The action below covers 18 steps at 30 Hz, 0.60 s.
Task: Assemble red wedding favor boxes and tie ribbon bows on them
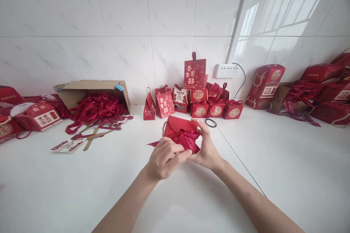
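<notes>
Red gift box (176,124) sits between our two hands near the middle of the white worktop (295,167), its rounded flap uppermost and a glossy magenta ribbon (188,137) tied in a bow across its front. Taking this box as the centre of the clock, we see one pointed ribbon end stick out at nine o'clock, and a pale cord (163,129) shows along the box's edge at ten.

Our right hand (205,145) grasps the box from three o'clock, fingers over the upper corner and thumb below. Our left hand (165,158) comes in from seven o'clock, its bent fingers against the front by the bow; whether they pinch the ribbon, we cannot tell.

At twelve to one o'clock we have a group of small red boxes (198,110) by the tiled wall (123,58), with a taller handled box (195,74) stacked on top. A black ring (210,122) lies near our right hand at two o'clock, where more red boxes (266,89) stand farther off. At ten o'clock, a cardboard carton (90,84) spills loose ribbons (100,109); a printed card (67,146) lies flat at nine.
</notes>
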Available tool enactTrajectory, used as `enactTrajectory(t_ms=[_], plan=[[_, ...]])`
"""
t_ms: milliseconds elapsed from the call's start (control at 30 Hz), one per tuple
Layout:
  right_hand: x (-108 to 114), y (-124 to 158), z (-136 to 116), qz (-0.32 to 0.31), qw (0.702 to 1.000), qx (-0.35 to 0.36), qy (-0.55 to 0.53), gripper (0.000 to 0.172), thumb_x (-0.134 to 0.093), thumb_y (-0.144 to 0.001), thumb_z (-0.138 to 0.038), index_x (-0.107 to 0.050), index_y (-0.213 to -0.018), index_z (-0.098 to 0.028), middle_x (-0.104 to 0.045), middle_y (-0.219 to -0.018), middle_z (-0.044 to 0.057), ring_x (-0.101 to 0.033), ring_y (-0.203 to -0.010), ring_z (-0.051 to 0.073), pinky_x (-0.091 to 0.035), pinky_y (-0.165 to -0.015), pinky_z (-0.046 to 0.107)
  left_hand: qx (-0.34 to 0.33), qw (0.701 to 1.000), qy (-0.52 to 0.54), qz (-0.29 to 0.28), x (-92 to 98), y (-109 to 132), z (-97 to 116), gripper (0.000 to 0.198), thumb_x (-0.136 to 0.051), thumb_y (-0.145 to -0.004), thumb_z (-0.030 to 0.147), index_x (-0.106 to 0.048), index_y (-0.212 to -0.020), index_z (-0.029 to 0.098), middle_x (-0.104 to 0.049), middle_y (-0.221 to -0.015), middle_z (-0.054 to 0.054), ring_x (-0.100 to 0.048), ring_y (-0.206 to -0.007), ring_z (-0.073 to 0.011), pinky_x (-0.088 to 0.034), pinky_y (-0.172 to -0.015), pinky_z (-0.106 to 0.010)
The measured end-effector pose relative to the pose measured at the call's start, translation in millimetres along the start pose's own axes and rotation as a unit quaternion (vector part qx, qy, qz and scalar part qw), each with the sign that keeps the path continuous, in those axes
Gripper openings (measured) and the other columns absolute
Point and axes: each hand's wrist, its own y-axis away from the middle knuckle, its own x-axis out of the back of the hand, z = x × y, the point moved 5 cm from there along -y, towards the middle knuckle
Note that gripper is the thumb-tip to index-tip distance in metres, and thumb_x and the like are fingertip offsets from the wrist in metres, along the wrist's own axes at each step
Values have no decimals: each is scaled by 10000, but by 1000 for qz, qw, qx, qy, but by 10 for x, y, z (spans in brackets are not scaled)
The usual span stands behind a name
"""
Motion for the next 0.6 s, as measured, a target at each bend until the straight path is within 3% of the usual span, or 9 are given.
enactTrajectory(t_ms=[200, 433, 500, 600], plan=[[41, -14, -119, 47, 998, 48, 7, 880, -690, -736, -401, -128, -1406, -307, -322, -1359, 151, -397, -1239, 342, -492, -861, 510, -3, 1000, -9, 21, 52, -27, 34, 187, -504, -825, 63, -596, -953, 164, -564, -711, -13, -513, -585, -96, -402, -546, -261], [48, -14, -118, 44, 998, 50, 4, 897, -706, -715, -430, -136, -1396, -307, -332, -1353, 147, -390, -1245, 337, -484, -878, 496, -9, 1000, -1, 30, 88, -79, 64, 168, -510, -826, 74, -583, -952, 159, -562, -712, -14, -509, -587, -98, -406, -536, -253], [48, -23, -105, 32, 999, 44, 0, 885, -711, -704, -416, -166, -1386, -279, -346, -1335, 154, -393, -1241, 333, -466, -906, 498, 50, 997, 12, 49, 102, -74, -13, 158, -539, -825, 96, -571, -958, 175, -577, -743, -20, -529, -623, -105, -430, -558, -244], [22, -54, -26, -6, 999, -30, -24, 791, -743, -640, -405, -334, -1293, -230, -431, -1254, 148, -446, -1181, 327, -434, -940, 504, 267, 959, 5, 91, 105, 66, -332, 110, -537, -836, 135, -556, -924, 196, -584, -761, -10, -538, -620, -95, -448, -582, -216]])
